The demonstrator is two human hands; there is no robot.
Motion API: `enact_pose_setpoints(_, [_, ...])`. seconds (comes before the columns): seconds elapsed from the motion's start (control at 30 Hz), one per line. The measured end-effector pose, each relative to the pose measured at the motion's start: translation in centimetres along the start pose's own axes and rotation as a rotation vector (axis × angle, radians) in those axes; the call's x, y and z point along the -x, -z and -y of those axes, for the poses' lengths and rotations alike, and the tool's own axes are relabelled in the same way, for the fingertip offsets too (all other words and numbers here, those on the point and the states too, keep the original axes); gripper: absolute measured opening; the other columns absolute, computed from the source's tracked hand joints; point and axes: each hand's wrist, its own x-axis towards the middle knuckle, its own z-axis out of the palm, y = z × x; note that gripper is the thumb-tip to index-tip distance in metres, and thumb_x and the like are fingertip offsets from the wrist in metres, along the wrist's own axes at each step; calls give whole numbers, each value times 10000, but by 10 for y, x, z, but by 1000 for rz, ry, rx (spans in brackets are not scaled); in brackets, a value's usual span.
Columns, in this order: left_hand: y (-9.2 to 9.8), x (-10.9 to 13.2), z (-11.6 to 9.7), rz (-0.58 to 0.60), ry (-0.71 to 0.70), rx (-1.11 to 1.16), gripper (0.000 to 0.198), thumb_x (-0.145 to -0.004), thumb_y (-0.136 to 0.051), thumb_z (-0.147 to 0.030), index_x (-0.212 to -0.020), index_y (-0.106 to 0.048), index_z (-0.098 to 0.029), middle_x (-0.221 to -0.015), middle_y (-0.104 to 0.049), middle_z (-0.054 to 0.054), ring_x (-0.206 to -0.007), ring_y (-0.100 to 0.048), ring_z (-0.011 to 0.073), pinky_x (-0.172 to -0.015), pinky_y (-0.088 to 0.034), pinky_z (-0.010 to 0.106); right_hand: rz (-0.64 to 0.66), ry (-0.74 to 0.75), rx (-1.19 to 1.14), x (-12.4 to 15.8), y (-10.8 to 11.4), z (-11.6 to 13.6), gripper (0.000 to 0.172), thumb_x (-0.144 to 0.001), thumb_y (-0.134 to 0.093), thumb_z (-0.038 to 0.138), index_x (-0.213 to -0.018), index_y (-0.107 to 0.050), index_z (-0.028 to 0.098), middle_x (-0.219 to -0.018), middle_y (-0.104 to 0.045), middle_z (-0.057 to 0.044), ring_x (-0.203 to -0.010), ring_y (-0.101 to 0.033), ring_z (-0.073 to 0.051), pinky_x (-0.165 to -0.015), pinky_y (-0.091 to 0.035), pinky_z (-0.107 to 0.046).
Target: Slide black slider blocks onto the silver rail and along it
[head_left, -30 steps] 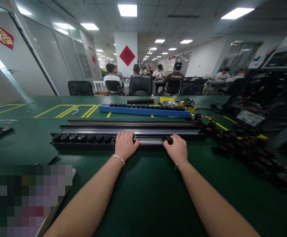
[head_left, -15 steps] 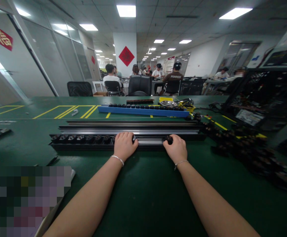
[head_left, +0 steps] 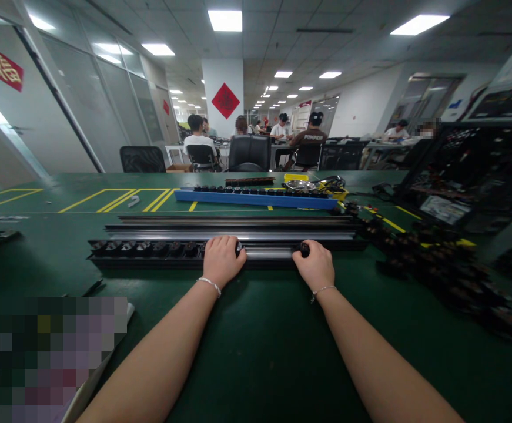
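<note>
Several black parts [head_left: 153,248] sit in a row in the dark channel [head_left: 270,254], running left from under the left hand [head_left: 223,258], which is curled over the row's end, while the right hand [head_left: 319,262] pinches a dark part [head_left: 304,249] across a bare stretch; uneven pressure could tilt or jam it against the channel's lip. Beneath both hands spreads a green tabletop [head_left: 264,352], with a dark heap [head_left: 441,270] right of them and seated people [head_left: 309,138] in the lit room [head_left: 357,100] beyond
</note>
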Motion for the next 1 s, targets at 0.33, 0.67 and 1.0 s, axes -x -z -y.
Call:
enact_pose_setpoints(0.33, [1,0,-1,1,-10,-26,217,-822,-466,-362,-898,-597,-206,-885,-649,83,-923,-563,265,-873,-359,404,11,-62,-1,-2,3,1,367,-722,-467,268,-1050,-591,160,-1061,-612,-102,-1000,-508,-258,-894,-400,-373])
enact_pose_setpoints(0.67, [0,0,0,-4,-8,-28,219,-824,-464,-367,-905,-594,-210,-890,-645,81,-924,-563,263,-868,-363,400,-6,-139,-3,-2,3,1,450,-705,-494,302,-1130,-539,158,-1190,-542,-136,-1060,-507,-276,-910,-395,-388])
enact_pose_setpoints(1.0, [1,0,0,13,3,-33,218,-819,-473,-370,-909,-600,-218,-896,-650,76,-926,-563,263,-877,-360,401,33,-234,-52,-2,6,2,451,-720,-495,342,-1142,-520,182,-1149,-530,-133,-926,-566,-246,-766,-442,-347])
